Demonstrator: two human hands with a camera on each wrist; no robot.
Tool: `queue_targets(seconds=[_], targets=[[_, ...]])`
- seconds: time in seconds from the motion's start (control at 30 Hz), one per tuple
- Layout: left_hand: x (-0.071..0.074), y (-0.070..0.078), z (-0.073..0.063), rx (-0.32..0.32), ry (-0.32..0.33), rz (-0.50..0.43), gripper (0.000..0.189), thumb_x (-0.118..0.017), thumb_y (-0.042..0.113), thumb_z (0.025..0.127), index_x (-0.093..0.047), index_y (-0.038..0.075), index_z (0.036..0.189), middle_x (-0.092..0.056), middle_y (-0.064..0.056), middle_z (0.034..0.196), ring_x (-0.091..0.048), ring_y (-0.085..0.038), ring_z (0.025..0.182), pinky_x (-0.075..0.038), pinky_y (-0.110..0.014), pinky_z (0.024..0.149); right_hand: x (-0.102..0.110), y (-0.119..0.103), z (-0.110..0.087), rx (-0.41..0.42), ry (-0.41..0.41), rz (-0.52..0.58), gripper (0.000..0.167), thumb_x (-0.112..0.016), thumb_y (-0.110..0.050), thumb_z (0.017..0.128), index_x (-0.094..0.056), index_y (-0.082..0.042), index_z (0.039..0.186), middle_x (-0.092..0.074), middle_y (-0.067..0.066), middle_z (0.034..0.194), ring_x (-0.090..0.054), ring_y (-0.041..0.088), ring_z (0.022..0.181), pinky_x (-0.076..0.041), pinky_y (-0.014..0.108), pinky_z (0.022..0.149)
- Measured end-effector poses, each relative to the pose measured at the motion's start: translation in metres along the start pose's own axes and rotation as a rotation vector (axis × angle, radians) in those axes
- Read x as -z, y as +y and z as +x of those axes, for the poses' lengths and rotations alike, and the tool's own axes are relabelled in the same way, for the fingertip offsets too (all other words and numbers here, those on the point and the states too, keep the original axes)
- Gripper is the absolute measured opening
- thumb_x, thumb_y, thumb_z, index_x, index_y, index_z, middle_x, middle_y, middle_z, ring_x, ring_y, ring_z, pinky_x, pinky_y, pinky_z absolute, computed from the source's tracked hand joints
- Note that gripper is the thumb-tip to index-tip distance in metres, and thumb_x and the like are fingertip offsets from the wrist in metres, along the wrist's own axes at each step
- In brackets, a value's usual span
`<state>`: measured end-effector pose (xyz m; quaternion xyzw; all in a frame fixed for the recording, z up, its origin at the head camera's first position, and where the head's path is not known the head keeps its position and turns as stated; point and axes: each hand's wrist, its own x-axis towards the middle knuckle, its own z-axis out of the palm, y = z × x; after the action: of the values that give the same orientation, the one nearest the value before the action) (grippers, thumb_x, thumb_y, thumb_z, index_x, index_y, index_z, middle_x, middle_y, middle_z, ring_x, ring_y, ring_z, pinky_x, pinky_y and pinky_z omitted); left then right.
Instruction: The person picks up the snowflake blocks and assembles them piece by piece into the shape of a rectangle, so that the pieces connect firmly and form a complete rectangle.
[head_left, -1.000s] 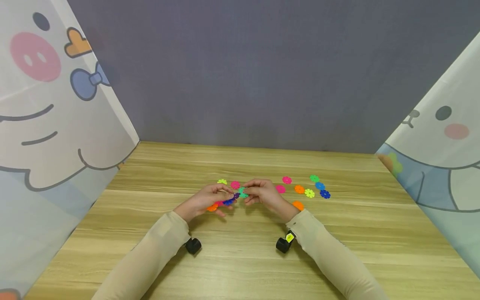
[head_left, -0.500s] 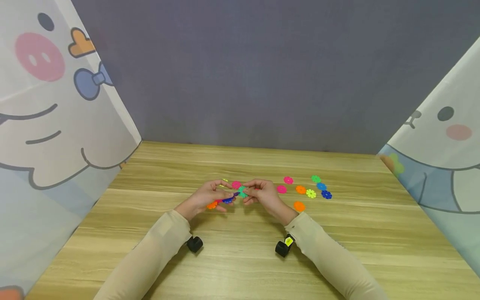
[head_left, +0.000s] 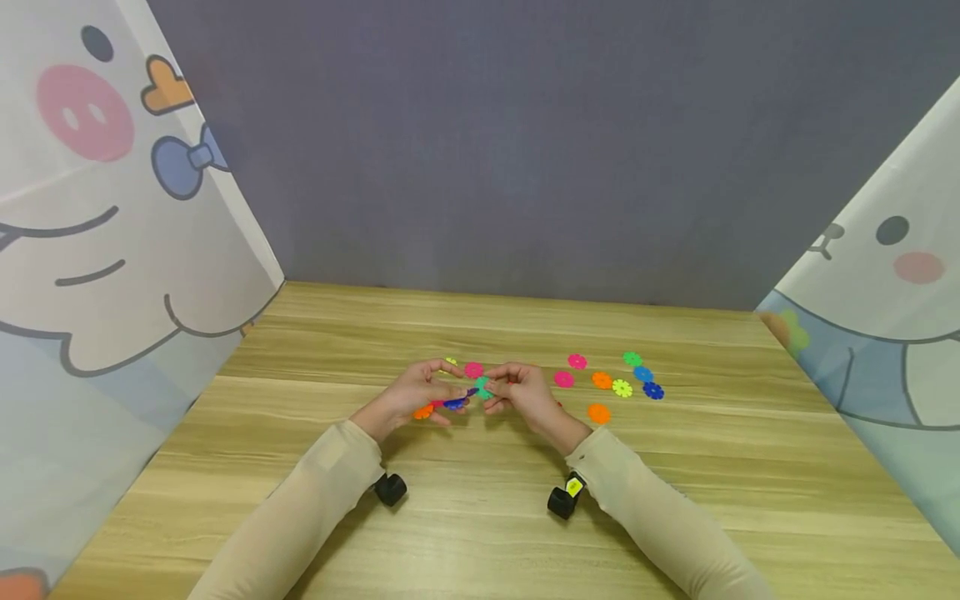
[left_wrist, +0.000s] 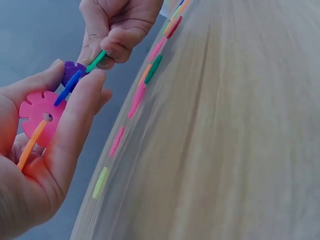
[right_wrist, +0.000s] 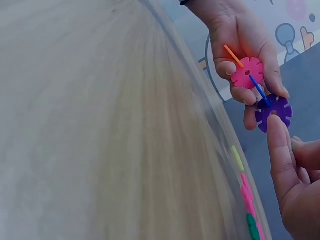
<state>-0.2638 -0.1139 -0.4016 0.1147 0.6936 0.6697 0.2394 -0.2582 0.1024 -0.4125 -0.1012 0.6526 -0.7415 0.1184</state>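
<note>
My left hand (head_left: 411, 394) holds a chain of notched plastic snowflake discs, pinching it near the purple disc (right_wrist: 280, 111) between thumb and fingers. Behind that, an edge-on blue disc (left_wrist: 68, 88) slots into a pink disc (left_wrist: 42, 112), and an orange disc (left_wrist: 31, 144) at the tail lies against the palm. My right hand (head_left: 531, 398) pinches a green disc (head_left: 482, 387) by its far side. In the left wrist view the green disc's edge meets the purple disc; how deep it sits is hidden by fingertips.
Loose discs lie on the wooden table (head_left: 465, 533). To the right are two pink ones, an orange disc (head_left: 598, 413), a yellow disc (head_left: 622, 388), a dark blue disc (head_left: 653, 390) and others. A pink disc (head_left: 473, 369) lies beyond the hands. A grey partition (head_left: 495, 150) stands behind.
My right hand has turned and shifted slightly, its wrist dropping a little toward me, with the green disc still pinched. My left hand keeps its grip on the chain nearly unmoved.
</note>
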Motion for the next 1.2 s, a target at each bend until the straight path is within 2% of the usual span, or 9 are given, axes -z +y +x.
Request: queue_targets(seconds=[0.23,0.5,0.97,1.2], targets=[[-0.0004,0.002,-0.001,0.01,0.003,-0.001,0.04,-0.065,0.003,0.095,-0.048,-0.01,0.13,-0.073,-0.02,0.093,-0.073,-0.027,0.08,-0.061,-0.037,0.059,-0.0009,-0.0009,-0.0002,-0.017,-0.003,-0.008,0.022,-0.054,0.014,0.094,-0.054,0.024,0.113,-0.06,0.007,0.076,-0.067,0.012,0.057,-0.06,0.027,0.058],[-0.0009,0.0038,-0.0023,0.012,0.008,0.029,0.038,-0.065,0.001,0.095,-0.049,-0.008,0.127,-0.073,-0.023,0.096,-0.073,-0.028,0.08,-0.06,-0.032,0.054,-0.002,-0.0041,-0.0002,-0.031,-0.025,-0.015,0.024,-0.054,0.015,0.094,-0.052,0.026,0.115,-0.062,0.007,0.076,-0.067,0.012,0.056,-0.06,0.027,0.058],[-0.0022,0.0011,0.0,0.01,0.048,0.03,0.036,-0.065,0.0,0.094,-0.049,-0.007,0.126,-0.073,-0.022,0.092,-0.072,-0.024,0.075,-0.059,-0.032,0.053,-0.0033,-0.0027,0.0011,-0.031,-0.002,-0.019,0.025,-0.053,0.015,0.093,-0.053,0.026,0.115,-0.061,0.007,0.077,-0.066,0.012,0.056,-0.059,0.027,0.057],[-0.0014,-0.0015,0.0003,0.003,0.052,0.026,0.037,-0.066,-0.003,0.093,-0.048,-0.007,0.125,-0.072,-0.024,0.097,-0.073,-0.025,0.076,-0.059,-0.032,0.052,-0.0041,-0.0003,0.0017,-0.024,-0.011,-0.032,0.025,-0.053,0.015,0.093,-0.053,0.026,0.115,-0.063,0.007,0.077,-0.066,0.012,0.055,-0.06,0.028,0.057]])
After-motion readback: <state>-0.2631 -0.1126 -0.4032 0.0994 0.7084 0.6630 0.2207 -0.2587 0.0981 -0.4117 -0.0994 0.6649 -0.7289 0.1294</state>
